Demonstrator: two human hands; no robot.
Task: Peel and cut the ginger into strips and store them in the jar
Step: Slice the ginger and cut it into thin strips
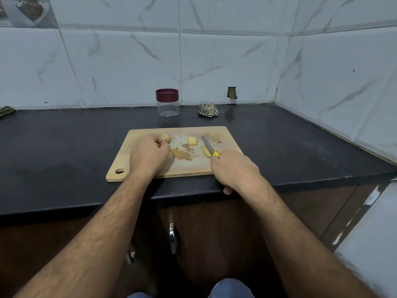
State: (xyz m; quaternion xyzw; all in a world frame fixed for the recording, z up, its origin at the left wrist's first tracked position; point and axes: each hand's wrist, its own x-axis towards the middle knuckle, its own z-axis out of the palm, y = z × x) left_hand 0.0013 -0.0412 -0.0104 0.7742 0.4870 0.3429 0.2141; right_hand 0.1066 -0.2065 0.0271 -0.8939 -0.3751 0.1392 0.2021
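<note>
Ginger lies in several lots on the wooden cutting board (137, 166). Peeled yellow block (192, 141) sits near the board's far edge, about mid-width. Cut strips (208, 152) heaped toward the right edge, touching the knife blade. Unpeeled knob (166, 138) near the far edge, left of the block, just beyond the left hand's knuckles. Small peel scraps (217, 140) toward the far right corner.

Left hand (149, 154) rests on the board, fingers curled in; something thin shows at the fingertips, cannot tell what, nor whether it is held.

Right hand (235, 169) over the board's near right corner, fingers clenched round the yellow handle of a knife (207, 145); grey blade points toward the far edge, lying low over the board.

Clear jar (167, 103) with maroon lid on stands on the black countertop (64, 147) beyond the board, close to the tiled wall. Crumpled cloth (208, 110) to its right, apart from it
</note>
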